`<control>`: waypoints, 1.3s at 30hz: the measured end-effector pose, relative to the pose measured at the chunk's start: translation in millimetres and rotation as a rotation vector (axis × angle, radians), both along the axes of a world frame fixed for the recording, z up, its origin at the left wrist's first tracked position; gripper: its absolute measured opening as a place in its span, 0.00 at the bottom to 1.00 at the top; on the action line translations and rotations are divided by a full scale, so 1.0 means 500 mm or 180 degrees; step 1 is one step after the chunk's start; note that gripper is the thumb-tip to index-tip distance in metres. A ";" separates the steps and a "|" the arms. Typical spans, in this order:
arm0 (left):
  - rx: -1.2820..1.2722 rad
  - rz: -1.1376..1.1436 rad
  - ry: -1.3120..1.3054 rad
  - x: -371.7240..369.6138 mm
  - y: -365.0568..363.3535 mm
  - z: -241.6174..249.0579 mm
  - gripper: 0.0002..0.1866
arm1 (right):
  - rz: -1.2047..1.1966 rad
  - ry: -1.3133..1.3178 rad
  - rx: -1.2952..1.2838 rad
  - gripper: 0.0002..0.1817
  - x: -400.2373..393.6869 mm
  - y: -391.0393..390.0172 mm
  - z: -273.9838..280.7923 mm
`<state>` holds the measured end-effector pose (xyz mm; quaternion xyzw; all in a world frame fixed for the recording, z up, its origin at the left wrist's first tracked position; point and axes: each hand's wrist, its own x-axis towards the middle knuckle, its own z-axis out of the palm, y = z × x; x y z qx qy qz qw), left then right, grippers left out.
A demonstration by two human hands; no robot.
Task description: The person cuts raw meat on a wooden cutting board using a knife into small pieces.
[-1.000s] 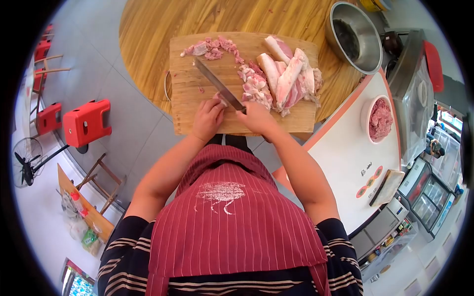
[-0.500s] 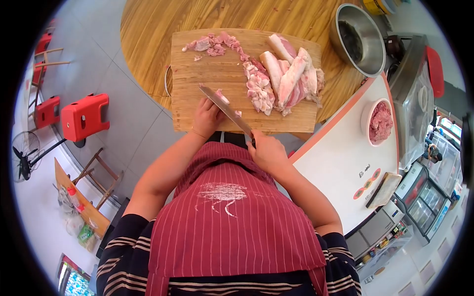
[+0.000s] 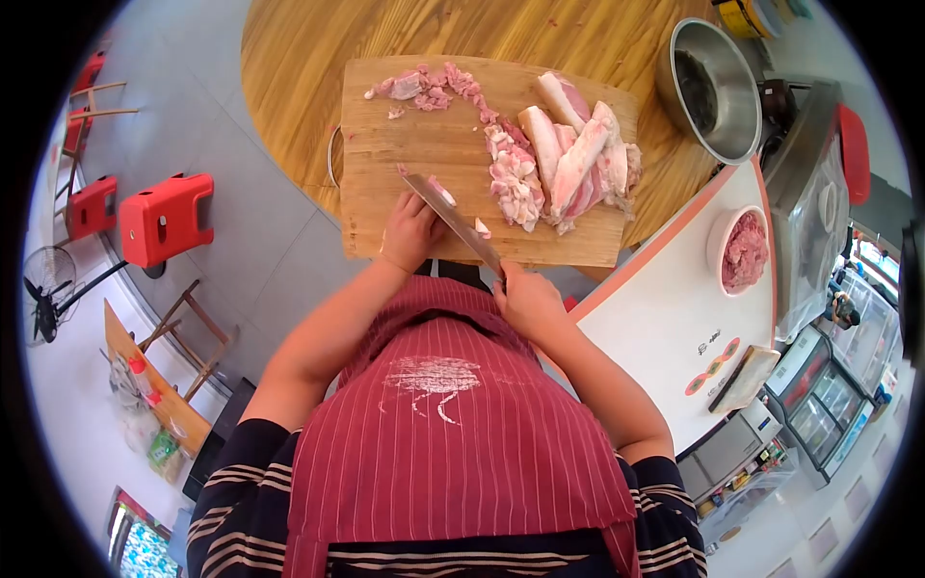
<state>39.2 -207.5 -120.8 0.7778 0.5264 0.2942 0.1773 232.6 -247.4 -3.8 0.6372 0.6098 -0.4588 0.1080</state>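
My right hand (image 3: 530,301) is closed round the handle of a long knife (image 3: 461,229), its blade slanting up to the left over the wooden cutting board (image 3: 395,144). Beside the blade, at the board's near edge, my left hand (image 3: 414,231) has its fingers bent together; whatever lies under them is hidden. Small pieces of meat (image 3: 482,227) lie along the blade. Large slabs of meat (image 3: 583,154) rest on the board's right side, next to a heap of cut fatty pieces (image 3: 514,178). Smaller scraps (image 3: 434,87) form a line near the far edge.
A metal bowl (image 3: 713,91) stands on the round wooden table (image 3: 299,67). On the white table (image 3: 655,337) at the right is a bowl of minced meat (image 3: 744,252). Red stools (image 3: 166,220) and a fan (image 3: 46,299) stand at the left.
The view has shifted slightly, so the board and meat appear further right and lower. Both hands keep nearly the same pose; a small piece beside the blade shows more fully.
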 end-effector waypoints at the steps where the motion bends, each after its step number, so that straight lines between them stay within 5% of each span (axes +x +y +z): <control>1: -0.0047 -0.0035 -0.0098 -0.003 0.002 -0.009 0.20 | -0.0019 0.0044 0.0033 0.13 -0.002 -0.001 -0.005; 7: 0.0230 -0.0186 -0.0096 -0.001 0.014 0.001 0.16 | -0.0088 0.0406 0.0729 0.13 -0.101 0.114 -0.085; 12: -0.0035 -0.0238 -0.0176 -0.002 0.001 0.010 0.12 | 0.0056 0.0927 0.0714 0.17 -0.007 0.157 -0.127; 14: 0.0363 -0.0019 -0.0093 -0.001 -0.005 0.019 0.11 | -0.1078 0.1117 -0.0429 0.19 0.090 0.138 -0.109; 16: 0.0311 -0.0001 -0.0177 -0.004 -0.007 0.020 0.11 | -0.2066 0.1369 -0.0615 0.19 0.160 0.103 -0.122; 20: 0.0261 -0.0098 -0.0231 -0.009 0.002 -0.002 0.13 | -0.1402 0.0508 0.0209 0.18 0.111 0.072 -0.008; 23: 0.0241 -0.0174 -0.0187 -0.010 0.005 0.005 0.14 | -0.0717 0.0617 0.0839 0.18 0.043 0.016 -0.008; 29: -0.0173 -0.0124 -0.0171 -0.014 -0.002 0.001 0.23 | -0.0117 -0.0032 0.0203 0.17 -0.013 -0.012 0.039; 39: -0.0015 -0.0183 0.0015 -0.023 0.002 -0.003 0.24 | 0.0121 0.0448 0.0616 0.13 -0.061 0.056 -0.041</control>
